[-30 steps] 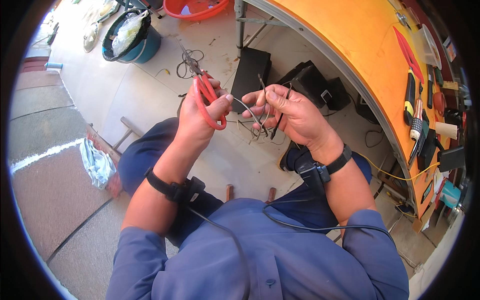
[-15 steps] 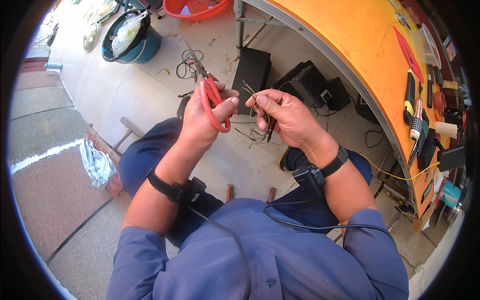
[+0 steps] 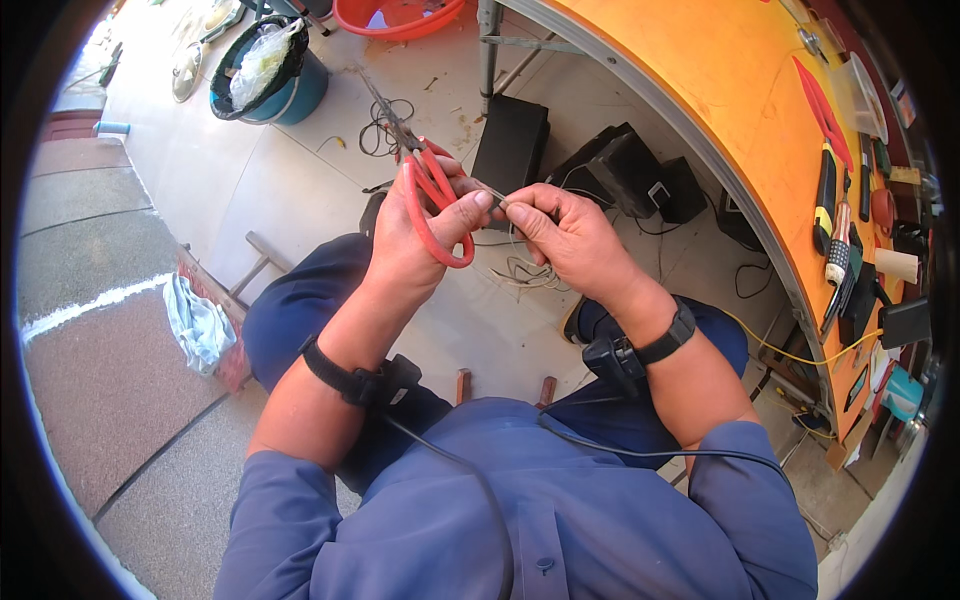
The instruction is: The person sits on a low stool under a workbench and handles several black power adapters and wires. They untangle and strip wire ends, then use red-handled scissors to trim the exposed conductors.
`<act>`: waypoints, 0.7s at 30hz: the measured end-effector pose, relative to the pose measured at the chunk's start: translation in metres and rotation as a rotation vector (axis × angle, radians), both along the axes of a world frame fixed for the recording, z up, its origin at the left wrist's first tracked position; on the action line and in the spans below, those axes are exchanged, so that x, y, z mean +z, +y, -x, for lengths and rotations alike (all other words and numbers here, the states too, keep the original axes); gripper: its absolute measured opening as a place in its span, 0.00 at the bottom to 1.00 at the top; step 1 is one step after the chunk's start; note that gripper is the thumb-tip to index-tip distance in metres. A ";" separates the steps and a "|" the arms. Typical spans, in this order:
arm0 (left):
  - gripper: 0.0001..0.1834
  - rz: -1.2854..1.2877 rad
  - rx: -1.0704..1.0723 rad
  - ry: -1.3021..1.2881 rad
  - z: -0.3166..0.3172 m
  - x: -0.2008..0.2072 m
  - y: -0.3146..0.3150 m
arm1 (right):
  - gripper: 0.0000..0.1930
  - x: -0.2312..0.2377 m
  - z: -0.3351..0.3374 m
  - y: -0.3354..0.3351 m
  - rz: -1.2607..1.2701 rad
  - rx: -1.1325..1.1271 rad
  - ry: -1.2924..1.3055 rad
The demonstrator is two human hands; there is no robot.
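My left hand is closed around a pair of red-handled scissors, whose dark blades point up and away to the left. Its thumb and fingertips also meet a thin wire that spans the small gap between my hands. My right hand pinches that wire between thumb and fingers. Below its fingers hangs a loose tangle of thin pale wires. Where exactly the wire runs inside each hand is hidden.
Black boxes stand on the floor under an orange table holding several hand tools. A blue bucket with a plastic bag is far left, near an orange-red basin. A dark cable lies beyond the scissors.
My hands have come closer together. The wire end held in my right hand now reaches my left thumb and fingers. The scissors stay in my left hand.
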State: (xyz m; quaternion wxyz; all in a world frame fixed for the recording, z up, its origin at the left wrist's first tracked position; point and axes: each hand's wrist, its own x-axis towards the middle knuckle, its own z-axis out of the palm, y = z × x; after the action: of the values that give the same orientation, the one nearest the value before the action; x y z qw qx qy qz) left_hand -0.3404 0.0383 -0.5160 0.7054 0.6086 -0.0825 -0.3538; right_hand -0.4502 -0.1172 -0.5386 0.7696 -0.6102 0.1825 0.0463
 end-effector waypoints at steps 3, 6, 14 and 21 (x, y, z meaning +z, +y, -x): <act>0.24 0.011 0.009 0.006 -0.001 -0.002 0.001 | 0.13 0.000 0.001 0.005 -0.020 -0.026 -0.018; 0.24 0.015 0.017 -0.005 -0.002 -0.005 0.002 | 0.15 0.002 0.002 0.007 -0.103 -0.055 -0.049; 0.24 -0.030 0.044 0.003 0.001 -0.004 0.002 | 0.17 0.006 0.001 0.002 -0.255 -0.084 -0.055; 0.22 -0.024 0.014 0.070 0.003 -0.012 -0.001 | 0.19 0.003 0.001 0.005 -0.315 -0.055 -0.055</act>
State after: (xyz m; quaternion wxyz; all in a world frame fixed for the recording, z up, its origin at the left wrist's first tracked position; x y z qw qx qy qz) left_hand -0.3433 0.0368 -0.5283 0.7029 0.6049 -0.0490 -0.3710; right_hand -0.4516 -0.1127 -0.5354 0.8615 -0.4777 0.1684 0.0365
